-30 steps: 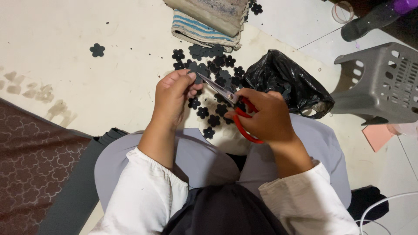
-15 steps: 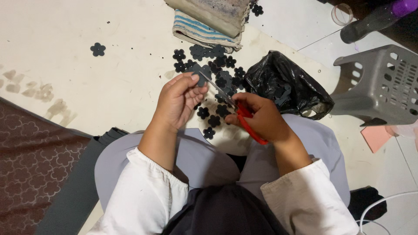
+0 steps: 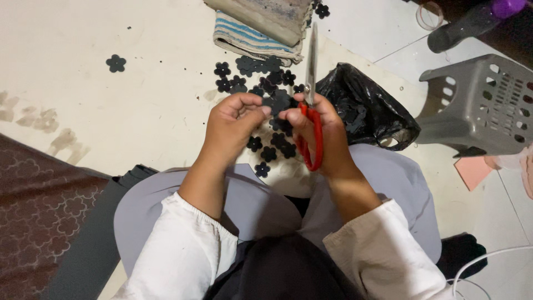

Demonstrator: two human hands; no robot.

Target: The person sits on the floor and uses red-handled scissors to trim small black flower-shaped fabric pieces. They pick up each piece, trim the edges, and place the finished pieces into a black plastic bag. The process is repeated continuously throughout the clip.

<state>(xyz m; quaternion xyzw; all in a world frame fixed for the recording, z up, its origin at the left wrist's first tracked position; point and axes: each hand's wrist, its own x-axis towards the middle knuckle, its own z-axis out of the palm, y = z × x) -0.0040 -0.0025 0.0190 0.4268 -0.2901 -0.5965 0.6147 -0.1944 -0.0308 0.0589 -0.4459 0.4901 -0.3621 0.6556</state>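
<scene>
So the red-handled scissors [image 3: 311, 105] just swung up. A second ago the blades lay across toward the left hand [image 3: 236, 119], now they point straight up, closed, with the right hand [image 3: 319, 130] wrapped through the loops. Left fingers are pinched on a small dark flower-shaped cutout [image 3: 276, 104] between both hands. More cutouts [image 3: 255, 75] are scattered on the floor [image 3: 139, 100] near the black bag [image 3: 363, 105]. Looks like a cut just finished.

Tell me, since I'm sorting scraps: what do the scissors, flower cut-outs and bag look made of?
Scissors: shiny metal blades, glossy red handles, likely plastic. Flower cut-outs: matte black, flat; perhaps foam or felt, hard to tell. Black bag: thin crinkled glossy plastic film.
</scene>
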